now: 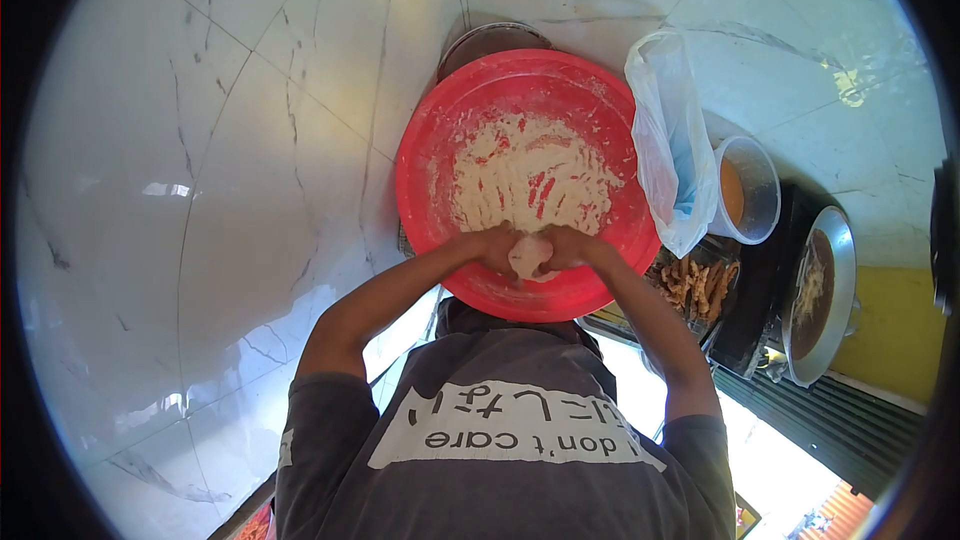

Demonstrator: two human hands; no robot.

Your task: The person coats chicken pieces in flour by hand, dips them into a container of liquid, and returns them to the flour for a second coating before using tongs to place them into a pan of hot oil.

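Observation:
A pale, flour-coated lump [529, 256] sits between my two hands near the front of a wide red basin [425, 155]. My left hand [496, 245] has its fingers closed around the lump's left side. On the other side, my right hand [567, 247] grips it with curled fingers. Loose white flour [530, 175] is spread over the basin floor beyond them, with finger-like streaks where the red shows through. The lump's exact kind cannot be made out, and my fingertips are partly hidden.
Right of the basin are a translucent plastic bag [670, 140], a clear tub [757, 200] with orange liquid, and a tray of brown fried pieces [698, 288]. Farther right, a large metal pan [842, 290] of brown oil sits on a stove. Marbled tiles [270, 90] line the wall.

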